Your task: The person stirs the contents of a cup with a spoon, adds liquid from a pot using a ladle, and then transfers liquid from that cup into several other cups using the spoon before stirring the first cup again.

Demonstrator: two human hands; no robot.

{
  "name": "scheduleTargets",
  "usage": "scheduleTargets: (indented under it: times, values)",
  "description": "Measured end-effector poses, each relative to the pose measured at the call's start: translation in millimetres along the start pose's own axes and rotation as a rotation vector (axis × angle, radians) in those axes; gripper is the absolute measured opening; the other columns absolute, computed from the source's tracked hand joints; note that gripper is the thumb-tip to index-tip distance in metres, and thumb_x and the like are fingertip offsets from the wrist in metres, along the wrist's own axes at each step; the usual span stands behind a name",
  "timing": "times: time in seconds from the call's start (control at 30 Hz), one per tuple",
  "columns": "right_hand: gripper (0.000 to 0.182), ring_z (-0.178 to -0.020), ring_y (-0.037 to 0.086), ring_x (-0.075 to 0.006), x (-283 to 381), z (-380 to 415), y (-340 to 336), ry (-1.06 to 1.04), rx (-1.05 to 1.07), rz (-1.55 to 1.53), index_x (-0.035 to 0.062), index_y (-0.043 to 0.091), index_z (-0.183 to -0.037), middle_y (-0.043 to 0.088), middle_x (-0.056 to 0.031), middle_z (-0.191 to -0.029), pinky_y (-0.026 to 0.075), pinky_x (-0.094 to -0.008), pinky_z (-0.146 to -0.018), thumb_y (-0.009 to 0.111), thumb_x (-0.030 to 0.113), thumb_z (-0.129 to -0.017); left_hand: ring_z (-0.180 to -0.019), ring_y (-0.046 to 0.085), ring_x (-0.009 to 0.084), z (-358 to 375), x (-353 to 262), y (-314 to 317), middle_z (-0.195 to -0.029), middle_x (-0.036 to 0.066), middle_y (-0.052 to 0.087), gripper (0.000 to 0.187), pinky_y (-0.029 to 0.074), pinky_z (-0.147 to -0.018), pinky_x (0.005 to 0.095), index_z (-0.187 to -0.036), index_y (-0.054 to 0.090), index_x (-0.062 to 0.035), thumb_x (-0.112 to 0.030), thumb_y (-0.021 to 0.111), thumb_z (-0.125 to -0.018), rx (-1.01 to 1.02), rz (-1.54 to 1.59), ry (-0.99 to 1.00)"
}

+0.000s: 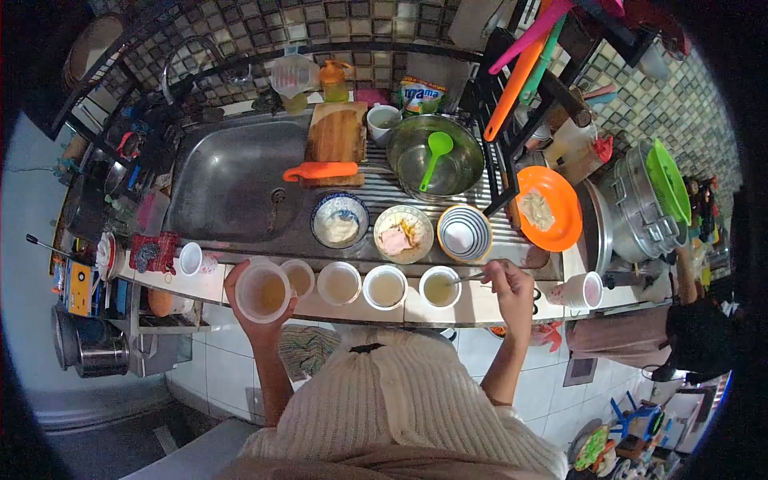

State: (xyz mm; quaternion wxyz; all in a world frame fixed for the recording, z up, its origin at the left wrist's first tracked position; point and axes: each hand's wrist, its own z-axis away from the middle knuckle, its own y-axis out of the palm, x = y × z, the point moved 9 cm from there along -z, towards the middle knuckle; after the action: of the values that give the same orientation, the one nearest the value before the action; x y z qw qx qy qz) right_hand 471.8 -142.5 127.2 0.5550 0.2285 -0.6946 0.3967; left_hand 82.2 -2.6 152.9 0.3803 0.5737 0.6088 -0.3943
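My left hand [258, 316] is wrapped round a clear plastic cup [264, 292] with pale brown liquid in it, raised at the left end of a row of similar cups. My right hand [510, 290] pinches the handle of a spoon [474, 278], whose tip dips into the rightmost cup of the row [440, 286]. Between them, several cups of cloudy liquid, such as this one [385, 287], stand along the counter edge. Behind the row sit a blue-rimmed bowl [341, 220] with white paste, a bowl [404, 234] with pink and yellow contents, and a striped bowl [464, 234].
A metal sink [232, 184] lies at left beside a wooden board [338, 132] and an orange-handled knife [320, 171]. A metal pot [400, 148] holds a green ladle [434, 156]. An orange plate [564, 208] and stacked cups [578, 291] are at right. Another person [680, 332] stands far right.
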Motion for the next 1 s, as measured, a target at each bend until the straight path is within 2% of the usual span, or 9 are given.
scheduleTargets:
  times: [0.1,0.13,0.27,0.37,0.67,0.83,0.9,0.97,1.0]
  values:
    - [0.026,-0.053,0.044,-0.0060,-10,1,-18,0.087,-0.108,-0.093,-0.0016,0.062,-0.079,0.057,-0.0024,-0.061,0.034,-0.0208,-0.048,0.050,0.020,-0.087,-0.100,0.048,0.0214,-3,1,-4,-0.111,0.008,0.044,0.084,0.042,-0.087,0.0357,-0.118,0.035,-0.0062,-0.014,0.082,-0.048,0.002,-0.040,0.028]
    - [0.027,-0.051,0.041,-0.0046,-12,1,-22,0.093,-0.157,-0.172,0.0005,0.061,-0.077,0.055,-0.0012,-0.059,0.030,-0.0195,-0.047,0.050,0.022,-0.087,-0.100,0.048,0.0214,-3,0,-5,-0.111,0.009,0.044,0.085,0.042,-0.087,0.0356,-0.118,0.035,-0.0062,-0.014,0.082,-0.048,0.010,-0.092,0.051]
    - [0.029,-0.048,0.036,-0.0034,-39,5,-43,0.224,-0.319,-0.280,0.0035,0.060,-0.073,0.052,-0.0009,-0.056,0.024,-0.0188,-0.045,0.051,0.028,-0.087,-0.101,0.048,0.0216,-4,3,-5,-0.111,0.009,0.043,0.085,0.042,-0.087,0.0363,-0.118,0.034,-0.0065,-0.014,0.082,-0.048,0.011,-0.028,0.005]
    - [0.031,-0.046,0.034,-0.0034,-49,9,-51,0.228,-0.398,-0.364,0.0033,0.059,-0.072,0.052,-0.0007,-0.055,0.023,-0.0186,-0.044,0.052,0.030,-0.086,-0.103,0.047,0.0218,-1,1,-5,-0.113,0.009,0.043,0.085,0.041,-0.088,0.0371,-0.118,0.034,-0.0068,-0.013,0.082,-0.048,0.002,-0.098,0.025]
    - [0.030,-0.045,0.032,-0.0024,-40,13,-64,0.167,-0.435,-0.414,0.0033,0.058,-0.071,0.050,0.0000,-0.055,0.021,-0.0181,-0.043,0.053,0.028,-0.086,-0.102,0.048,0.0222,6,5,-4,-0.110,0.009,0.044,0.087,0.041,-0.088,0.0371,-0.117,0.035,-0.0063,-0.019,0.084,-0.047,-0.013,0.014,-0.022]
    - [0.028,-0.046,0.036,-0.0028,-29,16,-63,0.151,-0.505,-0.479,0.0032,0.058,-0.070,0.051,-0.0004,-0.056,0.022,-0.0171,-0.044,0.053,0.026,-0.086,-0.101,0.049,0.0212,31,14,20,-0.109,0.009,0.045,0.089,0.041,-0.087,0.0361,-0.116,0.037,-0.0045,-0.024,0.086,-0.044,0.140,0.047,-0.073]
    - [0.028,-0.047,0.038,-0.0031,-23,14,-59,0.134,-0.512,-0.496,0.0031,0.057,-0.070,0.051,-0.0010,-0.056,0.023,-0.0168,-0.044,0.053,0.025,-0.086,-0.101,0.048,0.0208,43,11,36,-0.109,0.008,0.045,0.089,0.041,-0.087,0.0354,-0.115,0.038,-0.0043,-0.025,0.087,-0.044,0.219,0.045,0.005]
    - [0.027,-0.049,0.042,-0.0040,-18,14,-56,0.107,-0.516,-0.549,0.0030,0.057,-0.069,0.053,-0.0020,-0.058,0.024,-0.0166,-0.045,0.053,0.024,-0.086,-0.102,0.048,0.0204,67,23,67,-0.109,0.008,0.046,0.085,0.040,-0.088,0.0357,-0.114,0.039,-0.0047,-0.024,0.086,-0.046,0.417,0.056,-0.175]
    - [0.027,-0.049,0.042,-0.0040,-12,14,-55,0.108,-0.506,-0.548,0.0030,0.057,-0.069,0.053,-0.0020,-0.058,0.024,-0.0166,-0.045,0.053,0.024,-0.086,-0.102,0.048,0.0204,71,18,74,-0.109,0.008,0.046,0.085,0.040,-0.088,0.0357,-0.114,0.039,-0.0047,-0.024,0.086,-0.046,0.408,0.054,-0.178]
